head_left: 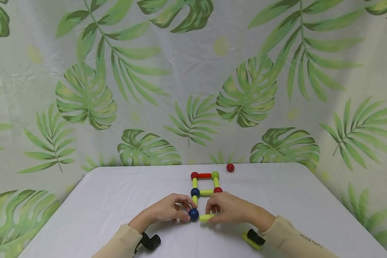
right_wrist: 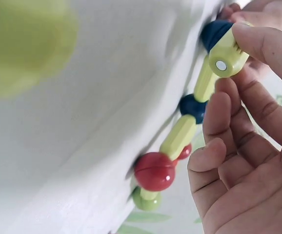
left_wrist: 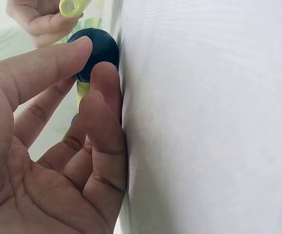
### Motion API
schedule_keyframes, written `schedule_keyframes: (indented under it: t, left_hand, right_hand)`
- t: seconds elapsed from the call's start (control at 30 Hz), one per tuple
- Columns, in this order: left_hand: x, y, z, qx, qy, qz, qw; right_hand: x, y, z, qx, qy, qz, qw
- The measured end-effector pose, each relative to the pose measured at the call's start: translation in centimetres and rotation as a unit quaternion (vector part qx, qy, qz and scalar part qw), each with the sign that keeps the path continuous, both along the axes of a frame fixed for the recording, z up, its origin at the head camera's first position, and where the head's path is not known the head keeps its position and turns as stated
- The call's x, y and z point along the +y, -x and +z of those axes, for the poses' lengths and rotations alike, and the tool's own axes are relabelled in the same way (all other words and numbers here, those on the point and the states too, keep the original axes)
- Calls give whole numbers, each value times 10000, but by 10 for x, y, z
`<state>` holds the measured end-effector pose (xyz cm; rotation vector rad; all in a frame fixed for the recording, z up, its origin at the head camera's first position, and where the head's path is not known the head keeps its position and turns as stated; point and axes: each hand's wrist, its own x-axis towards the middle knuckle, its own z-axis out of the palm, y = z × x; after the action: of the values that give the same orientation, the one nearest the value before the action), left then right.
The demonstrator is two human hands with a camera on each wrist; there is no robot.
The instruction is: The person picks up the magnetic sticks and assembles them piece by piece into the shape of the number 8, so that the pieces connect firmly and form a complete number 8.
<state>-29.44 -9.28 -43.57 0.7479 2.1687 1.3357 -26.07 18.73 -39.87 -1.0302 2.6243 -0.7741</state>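
Observation:
My left hand [head_left: 169, 208] pinches a dark blue ball [head_left: 194, 214] between thumb and fingers, low on the white tabletop. In my right hand [head_left: 229, 208] a short yellow-green rod [head_left: 206, 217] is held by thumb and fingers, its near tip just right of that ball. A round silvery spot shows on the rod's end [right_wrist: 221, 65]. From the held ball another yellow-green rod [head_left: 195, 200] runs back to a second blue ball [head_left: 195, 192]. Beyond it is a square of rods with a red ball [head_left: 194, 175], a red rod [head_left: 204, 175], a green ball [head_left: 215, 175] and another red ball [right_wrist: 154, 171].
A loose red ball [head_left: 230, 167] lies near the table's back edge. Black fittings [head_left: 152, 242] sit by the left wrist, and a black and yellow-green piece [head_left: 254, 239] by the right. A leaf-patterned curtain [head_left: 190, 71] hangs behind the white table [head_left: 116, 190].

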Motion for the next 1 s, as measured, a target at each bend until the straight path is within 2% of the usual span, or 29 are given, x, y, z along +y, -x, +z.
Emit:
schedule_keyframes:
  t: [0.4,1.0]
  left_hand:
    - [4,-4,3,121,102,11,9999]
    - [12,-9,7,357,258,84,9990]
  right_hand:
    - [13,13,-6,-119,152,-131,9997]
    - [11,20,-13,-259,162,-137,9994]
